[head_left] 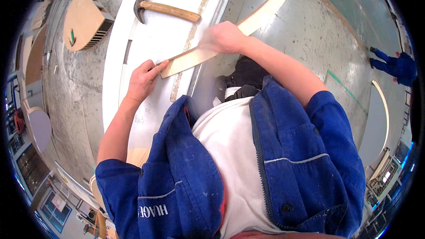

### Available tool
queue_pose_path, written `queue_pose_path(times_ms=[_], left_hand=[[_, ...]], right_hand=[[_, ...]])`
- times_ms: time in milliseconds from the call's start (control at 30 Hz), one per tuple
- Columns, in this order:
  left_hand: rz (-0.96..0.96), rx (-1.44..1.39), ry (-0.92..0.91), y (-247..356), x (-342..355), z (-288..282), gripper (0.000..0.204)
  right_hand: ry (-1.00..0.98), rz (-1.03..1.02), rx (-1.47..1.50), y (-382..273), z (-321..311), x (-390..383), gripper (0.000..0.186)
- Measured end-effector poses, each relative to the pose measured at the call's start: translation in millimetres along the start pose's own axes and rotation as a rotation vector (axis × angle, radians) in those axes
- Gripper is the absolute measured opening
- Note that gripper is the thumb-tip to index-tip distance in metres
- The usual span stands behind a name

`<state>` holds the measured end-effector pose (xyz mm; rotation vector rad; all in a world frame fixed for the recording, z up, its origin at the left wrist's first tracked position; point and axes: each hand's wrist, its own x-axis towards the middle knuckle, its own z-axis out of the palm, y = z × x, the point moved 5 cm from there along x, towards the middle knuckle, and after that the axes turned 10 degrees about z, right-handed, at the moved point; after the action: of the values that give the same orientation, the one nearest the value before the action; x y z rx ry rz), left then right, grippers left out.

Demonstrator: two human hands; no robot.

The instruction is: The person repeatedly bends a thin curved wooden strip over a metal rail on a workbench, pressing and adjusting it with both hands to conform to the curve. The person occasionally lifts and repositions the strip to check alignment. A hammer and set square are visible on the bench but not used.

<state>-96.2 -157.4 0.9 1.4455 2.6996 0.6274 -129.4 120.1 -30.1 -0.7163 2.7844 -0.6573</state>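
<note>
A long curved strip of pale plywood (182, 63) runs from near the middle of a white board (126, 84) up over its right edge toward the top. My left hand (144, 78) holds the strip's near end, index finger along the tip and other fingers curled. My right hand (223, 37) grips the strip farther along, partly blurred, its fingertips hard to make out. A claw hammer (170, 11) with a wooden handle lies on the board above both hands.
A rounded plywood piece (83, 23) with a green-handled tool on it stands at left on the concrete floor (301, 26). A grey curved panel (373, 132) lies at right. Another person in blue (398, 66) is at the far right. Shelving or machinery (383, 177) is lower right.
</note>
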Motion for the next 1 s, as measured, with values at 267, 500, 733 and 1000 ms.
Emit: queue_pose_path(times_ms=[267,500,733,1000], left_hand=[[-0.319,-0.155,0.049,32.3,-3.7,9.0,0.04],[-0.361,-0.185,0.056,32.4,2.1,-0.2,0.034],[-0.622,-0.259,0.048,30.0,3.4,15.3,0.019],[-0.81,-0.302,0.078,31.8,12.7,24.7,0.028]], right_hand=[[-0.005,0.038,0.011,-1.3,-4.9,-2.6,0.025],[0.068,0.023,0.051,-4.7,1.0,-0.1,0.021],[0.172,-0.141,0.207,-51.3,23.7,14.7,0.026],[-0.01,0.024,0.225,-50.9,31.9,21.9,0.023]])
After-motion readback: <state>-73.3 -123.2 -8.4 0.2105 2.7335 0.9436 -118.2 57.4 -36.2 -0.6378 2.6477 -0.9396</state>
